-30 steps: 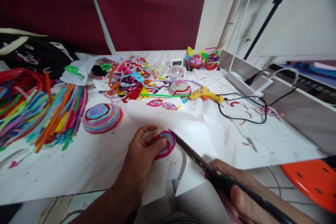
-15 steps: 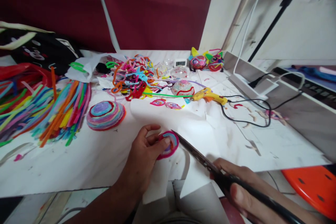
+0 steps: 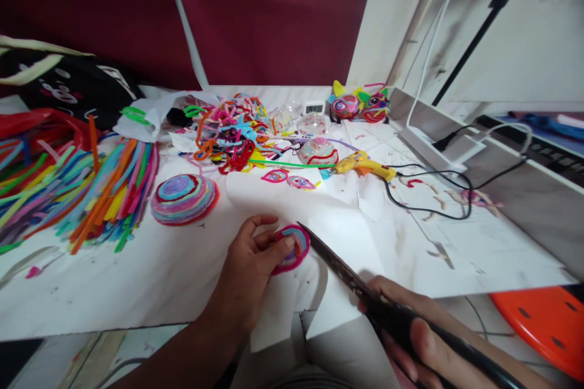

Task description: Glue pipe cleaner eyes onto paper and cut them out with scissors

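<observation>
Between the thumb and fingers of my left hand [image 3: 255, 258] is a small flat coil of pipe cleaner [image 3: 302, 238], pink at the rim with light blue, orange and purple inside. My thumb covers part of its face. My right hand [image 3: 410, 322] is closed around the black handles of long dark scissors [image 3: 337, 264]. Their blades look together, and the tip lies beside the coil's upper right edge; whether it touches I cannot tell. Beyond my hands, two pink eye-shaped pieces [image 3: 301, 182] lie on white paper [image 3: 347, 213]. Left of them sits a striped pipe-cleaner dome [image 3: 185, 199].
Loose pipe cleaners [image 3: 109, 194] spread over the left side, with a tangled heap [image 3: 232, 134] at the back. A yellow glue gun [image 3: 365, 165] trails a black cord rightward. Behind it stand clear balls [image 3: 312, 124], a small clock [image 3: 314, 107] and decorated figures [image 3: 360, 104]. An orange stool [image 3: 542, 328] is lower right.
The coil and my left hand have risen very slightly. My right hand and the scissors have shifted a little, the tip staying close to the coil's edge.
</observation>
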The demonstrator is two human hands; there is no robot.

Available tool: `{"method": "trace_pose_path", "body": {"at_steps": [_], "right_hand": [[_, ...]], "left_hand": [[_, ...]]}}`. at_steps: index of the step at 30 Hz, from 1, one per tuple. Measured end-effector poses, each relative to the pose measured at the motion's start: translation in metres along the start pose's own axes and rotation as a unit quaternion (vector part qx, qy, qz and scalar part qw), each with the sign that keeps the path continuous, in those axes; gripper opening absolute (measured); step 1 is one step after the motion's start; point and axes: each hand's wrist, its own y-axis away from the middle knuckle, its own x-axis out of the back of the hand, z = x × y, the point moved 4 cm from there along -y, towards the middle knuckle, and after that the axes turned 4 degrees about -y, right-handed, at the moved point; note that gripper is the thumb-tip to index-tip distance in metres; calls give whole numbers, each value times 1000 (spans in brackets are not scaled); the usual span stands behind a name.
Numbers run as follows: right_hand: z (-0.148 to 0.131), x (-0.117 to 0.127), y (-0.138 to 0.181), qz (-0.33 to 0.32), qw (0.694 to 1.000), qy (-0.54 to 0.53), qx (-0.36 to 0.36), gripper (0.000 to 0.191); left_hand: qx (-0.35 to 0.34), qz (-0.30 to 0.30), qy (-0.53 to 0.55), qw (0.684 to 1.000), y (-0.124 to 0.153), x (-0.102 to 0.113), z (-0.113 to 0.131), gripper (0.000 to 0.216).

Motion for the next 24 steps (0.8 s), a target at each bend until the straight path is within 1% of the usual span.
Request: {"method": "trace_pose_path", "body": {"at_steps": [3, 9, 15, 20, 24], "right_hand": [[0, -2, -2, -9, 1000, -22, -16, 64], [-2, -8, -7, -37, 998, -39, -12, 61], [-2, -7, -7, -30, 999, -21, 1, 56], [1, -2, -6, -34, 999, -14, 6, 61], [0, 4, -6, -33, 999, 7, 28, 65]], "left_hand": [[1, 3, -2, 1000, -1, 0, 0, 60], [-3, -4, -7, 1000, 0, 0, 0, 60], [-4, -4, -15, 1000, -2, 1, -2, 58], [-1, 0, -17, 1000, -1, 1, -1, 59], [2, -5, -24, 1000, 0, 1, -1, 59]]}}
